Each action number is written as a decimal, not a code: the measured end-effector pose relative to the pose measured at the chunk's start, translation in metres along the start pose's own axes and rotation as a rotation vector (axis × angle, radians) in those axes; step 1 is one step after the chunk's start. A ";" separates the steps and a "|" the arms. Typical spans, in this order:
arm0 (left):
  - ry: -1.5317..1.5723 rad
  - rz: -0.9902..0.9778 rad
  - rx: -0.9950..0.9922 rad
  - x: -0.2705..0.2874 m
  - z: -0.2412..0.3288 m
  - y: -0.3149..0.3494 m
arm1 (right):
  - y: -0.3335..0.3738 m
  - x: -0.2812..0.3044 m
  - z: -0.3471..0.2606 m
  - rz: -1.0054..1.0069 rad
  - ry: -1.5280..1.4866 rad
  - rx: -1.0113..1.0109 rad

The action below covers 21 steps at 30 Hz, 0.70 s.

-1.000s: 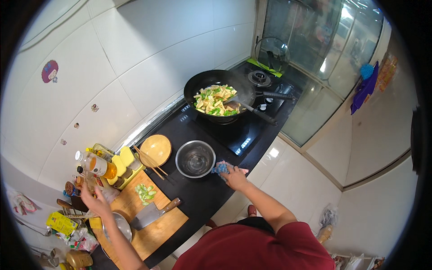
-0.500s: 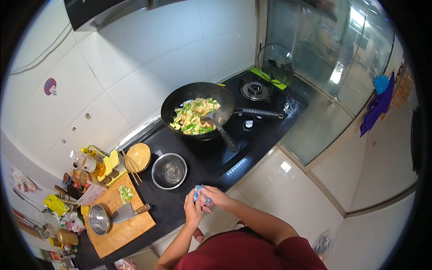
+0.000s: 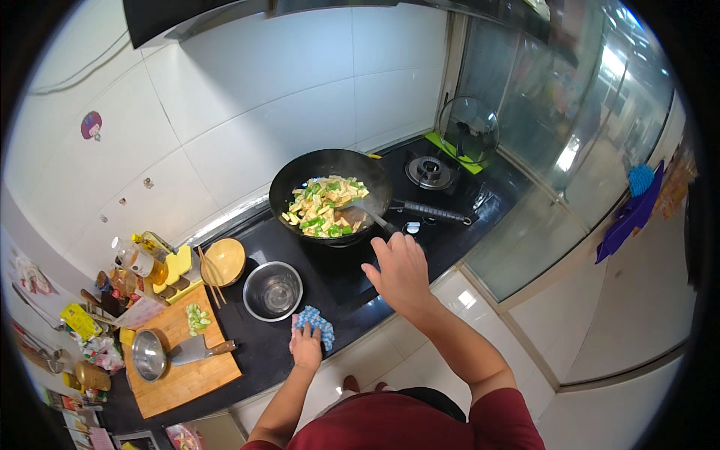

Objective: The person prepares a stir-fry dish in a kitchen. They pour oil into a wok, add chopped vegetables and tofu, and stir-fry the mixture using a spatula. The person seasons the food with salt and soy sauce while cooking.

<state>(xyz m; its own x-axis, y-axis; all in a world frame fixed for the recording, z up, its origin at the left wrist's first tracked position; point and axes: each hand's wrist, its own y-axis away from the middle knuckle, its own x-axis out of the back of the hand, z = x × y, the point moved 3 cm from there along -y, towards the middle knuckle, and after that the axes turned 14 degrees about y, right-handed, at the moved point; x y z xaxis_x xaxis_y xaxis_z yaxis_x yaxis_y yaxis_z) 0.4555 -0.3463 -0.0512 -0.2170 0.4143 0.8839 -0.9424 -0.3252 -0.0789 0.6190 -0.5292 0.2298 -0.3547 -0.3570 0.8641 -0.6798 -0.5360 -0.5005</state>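
Note:
My left hand (image 3: 306, 349) is on the counter's front part, its fingers closed on a crumpled blue-and-pink cloth (image 3: 316, 327). A steel bowl (image 3: 255, 294) stands just beyond it. My right hand (image 3: 401, 276) reaches over the front of the stove, thumb spread away from the fingers. Its fingertips are at the dark handle of a spatula (image 3: 381, 220); whether they touch it is partly hidden. The spatula's blade lies in a black wok (image 3: 281, 180). Sliced green peppers and pale yellow pieces (image 3: 324, 202) fill the wok's middle.
At left, a wooden cutting board (image 3: 196, 382) bears a cleaver (image 3: 187, 349), a small steel bowl (image 3: 149, 355) and chopped scallions (image 3: 198, 319). Chopsticks (image 3: 212, 277) rest on a yellow bowl (image 3: 229, 259). The wok handle (image 3: 435, 212) points right. A glass lid (image 3: 469, 129) leans behind the burner (image 3: 430, 172).
My hands have parted. The left has brought the cloth down onto the counter near the steel bowl; the right has moved forward to the spatula handle, which has swung rightward.

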 end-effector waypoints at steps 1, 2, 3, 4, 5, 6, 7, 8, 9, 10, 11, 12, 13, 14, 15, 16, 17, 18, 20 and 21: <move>-0.022 -0.012 -0.008 0.002 0.001 -0.004 | -0.006 0.000 0.001 0.051 0.037 -0.007; -0.046 -0.024 -0.016 0.004 0.003 -0.006 | -0.011 0.004 0.003 0.059 0.082 -0.009; -0.025 -0.065 0.028 0.003 0.000 -0.006 | -0.018 0.011 0.002 0.068 0.113 -0.004; -0.030 -0.051 0.017 0.001 -0.006 -0.005 | -0.024 0.016 0.003 0.080 0.141 -0.003; -0.034 -0.038 0.007 -0.004 -0.013 -0.003 | -0.028 0.020 0.005 0.167 0.224 0.023; -0.037 -0.030 -0.013 -0.009 -0.016 -0.003 | -0.028 0.014 0.013 0.128 0.336 0.023; -0.021 -0.026 -0.019 -0.010 -0.016 -0.004 | -0.026 0.000 0.022 -0.028 0.344 0.009; -0.032 -0.029 -0.035 -0.010 -0.017 -0.006 | -0.023 -0.019 0.034 -0.184 0.349 -0.005; -0.039 -0.034 -0.056 -0.009 -0.014 -0.010 | -0.017 -0.047 0.052 -0.213 0.368 0.057; -0.048 -0.030 -0.062 -0.008 -0.015 -0.013 | -0.018 -0.048 0.053 -0.185 0.385 0.095; -0.045 -0.057 -0.052 -0.010 -0.017 -0.015 | -0.021 -0.049 0.054 -0.157 0.403 0.132; -0.041 -0.048 -0.070 -0.011 -0.015 -0.016 | -0.024 -0.046 0.056 -0.124 0.421 0.172; -0.046 -0.036 -0.084 -0.009 -0.016 -0.018 | -0.032 -0.038 0.056 -0.097 0.440 0.190; -0.049 -0.024 -0.098 -0.009 -0.016 -0.019 | -0.041 -0.026 0.058 -0.166 0.409 0.142; -0.027 -0.020 -0.077 -0.017 -0.024 -0.018 | -0.053 -0.007 0.056 -0.186 0.389 0.174; -0.053 -0.043 -0.066 -0.016 -0.025 -0.019 | -0.063 0.013 0.055 -0.211 0.370 0.204; -0.078 -0.066 -0.048 -0.013 -0.025 -0.019 | -0.074 0.030 0.050 -0.296 0.344 0.243; -0.099 -0.089 -0.027 -0.011 -0.025 -0.017 | -0.084 0.047 0.044 -0.382 0.322 0.287; -0.091 -0.095 0.017 -0.008 -0.022 -0.015 | -0.097 0.068 0.023 -0.532 0.324 0.362; -0.077 -0.090 0.044 -0.006 -0.017 -0.016 | -0.100 0.064 0.017 -0.551 0.307 0.417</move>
<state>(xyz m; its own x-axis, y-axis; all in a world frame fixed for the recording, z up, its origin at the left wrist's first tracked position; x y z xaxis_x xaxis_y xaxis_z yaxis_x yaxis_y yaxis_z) 0.4680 -0.3294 -0.0634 -0.1098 0.3773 0.9196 -0.9447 -0.3272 0.0215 0.6747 -0.5115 0.3340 -0.2383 0.2431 0.9403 -0.5330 -0.8421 0.0826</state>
